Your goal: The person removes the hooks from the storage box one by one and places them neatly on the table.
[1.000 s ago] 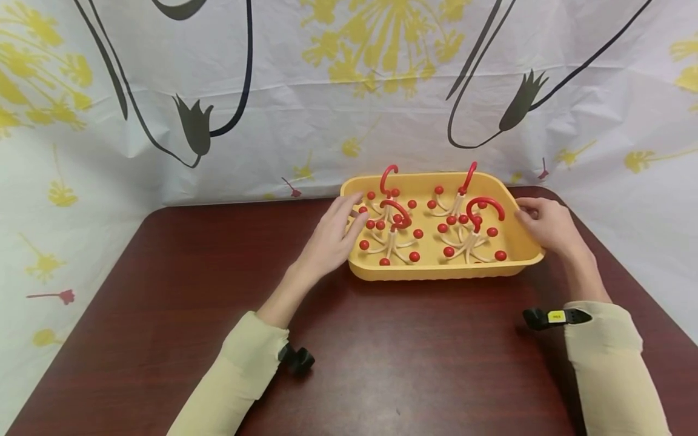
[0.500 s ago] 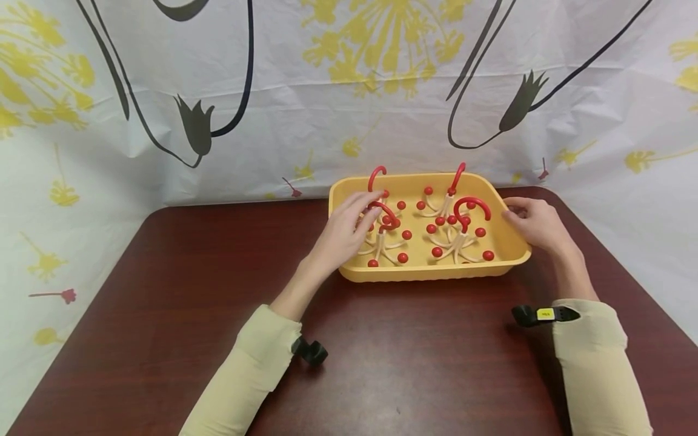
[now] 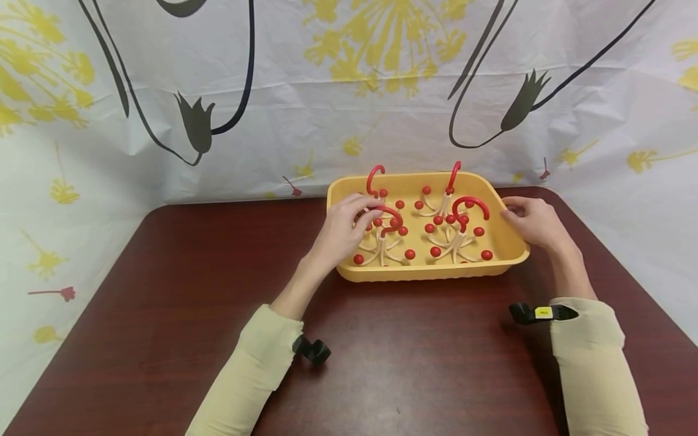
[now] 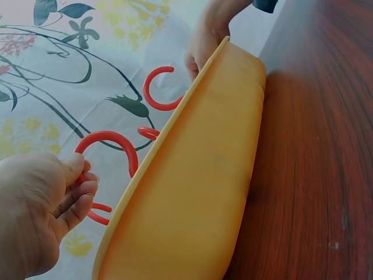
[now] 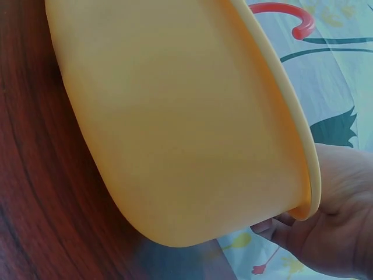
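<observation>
A yellow plastic tub [image 3: 431, 274] stands on the table, holding several red hooks on cream, splayed legs tipped with red balls. At the tub's front left, my left hand [image 3: 339, 233] pinches the curved top of one red hook [image 3: 397, 217] between thumb and fingers. The left wrist view shows this grip on the hook [image 4: 119, 138] just above the rim. My right hand [image 3: 540, 224] holds the tub's right end by the rim, thumb in front. From the right wrist, part of that hand [image 5: 344, 216] appears at the rim, its fingers partly hidden.
The other hooks, such as the front right one [image 3: 471, 201] and the back right one [image 3: 454, 175], rise close by inside the tub. A patterned white sheet [image 3: 283, 145] hangs right behind the dark wooden table [image 3: 218, 272].
The tub slid a little to the left along with my right hand. My left hand went over its left rim and took hold of the front left hook, whose top has turned slightly.
</observation>
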Motion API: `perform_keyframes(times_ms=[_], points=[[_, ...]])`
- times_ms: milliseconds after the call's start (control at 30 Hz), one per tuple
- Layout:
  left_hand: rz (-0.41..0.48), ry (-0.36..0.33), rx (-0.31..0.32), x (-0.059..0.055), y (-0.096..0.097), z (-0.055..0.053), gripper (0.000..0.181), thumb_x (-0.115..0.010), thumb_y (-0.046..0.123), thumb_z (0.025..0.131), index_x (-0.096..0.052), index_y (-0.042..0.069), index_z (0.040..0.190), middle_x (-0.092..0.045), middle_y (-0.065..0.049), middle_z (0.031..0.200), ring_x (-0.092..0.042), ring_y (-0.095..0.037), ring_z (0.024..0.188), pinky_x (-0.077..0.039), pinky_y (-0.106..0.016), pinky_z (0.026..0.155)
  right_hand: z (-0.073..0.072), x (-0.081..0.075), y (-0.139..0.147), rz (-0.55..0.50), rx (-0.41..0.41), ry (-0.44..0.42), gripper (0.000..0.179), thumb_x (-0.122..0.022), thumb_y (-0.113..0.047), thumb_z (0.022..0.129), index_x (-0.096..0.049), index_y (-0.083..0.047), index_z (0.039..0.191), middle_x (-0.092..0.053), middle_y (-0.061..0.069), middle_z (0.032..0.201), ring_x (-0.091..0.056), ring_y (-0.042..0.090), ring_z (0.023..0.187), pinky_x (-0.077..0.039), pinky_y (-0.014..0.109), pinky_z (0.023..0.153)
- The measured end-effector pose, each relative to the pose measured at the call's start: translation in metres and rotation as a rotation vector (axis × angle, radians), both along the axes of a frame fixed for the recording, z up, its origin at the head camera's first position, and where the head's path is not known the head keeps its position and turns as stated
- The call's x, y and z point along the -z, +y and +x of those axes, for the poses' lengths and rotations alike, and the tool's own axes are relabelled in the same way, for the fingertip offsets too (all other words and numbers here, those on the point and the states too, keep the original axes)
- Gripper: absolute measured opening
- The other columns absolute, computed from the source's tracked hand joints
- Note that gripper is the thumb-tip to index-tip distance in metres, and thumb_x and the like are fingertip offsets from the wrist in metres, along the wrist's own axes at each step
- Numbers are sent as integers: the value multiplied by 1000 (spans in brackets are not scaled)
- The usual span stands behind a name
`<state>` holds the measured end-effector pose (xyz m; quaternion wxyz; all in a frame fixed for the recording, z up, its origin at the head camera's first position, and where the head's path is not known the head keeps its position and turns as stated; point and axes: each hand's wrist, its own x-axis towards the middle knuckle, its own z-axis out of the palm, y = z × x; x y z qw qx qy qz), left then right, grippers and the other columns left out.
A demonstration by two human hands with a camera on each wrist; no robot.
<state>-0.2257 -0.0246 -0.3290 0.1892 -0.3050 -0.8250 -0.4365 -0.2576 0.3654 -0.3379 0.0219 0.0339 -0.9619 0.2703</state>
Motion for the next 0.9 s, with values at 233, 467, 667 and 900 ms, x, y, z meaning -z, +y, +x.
perform_keyframes(times_ms=[233,467,667,900], points=[[28,22,1,-2,2,-1,17,-69,12,96,-76,3,108,-70,-6,98,-57,-15,78,-48,-24,71,2,-2,0,-21,5,-3,45,-59,-24,102,-56,8,134,-62,34,117,-64,35,86,-50,19,62],[74,85,-13,-7,4,-2,15,-68,10,97,-75,1,105,-70,-8,95,-54,-15,72,-46,-25,64,2,0,0,-22,2,2,44,-59,-24,102,-57,8,134,-63,33,115,-63,35,86,-50,20,62],[133,157,-37,-18,2,0,14,-66,10,98,-75,0,102,-71,-11,97,-56,-19,75,-48,-27,66,1,1,1,-10,1,3,45,-58,-25,102,-57,7,134,-64,32,115,-62,34,86,-50,23,63],[161,205,-64,-26,-5,1,13,-64,8,99,-73,-1,102,-69,-11,94,-57,-18,77,-48,-27,67,2,0,1,-7,11,-14,46,-58,-26,102,-56,7,135,-64,32,116,-63,34,86,-51,24,63]])
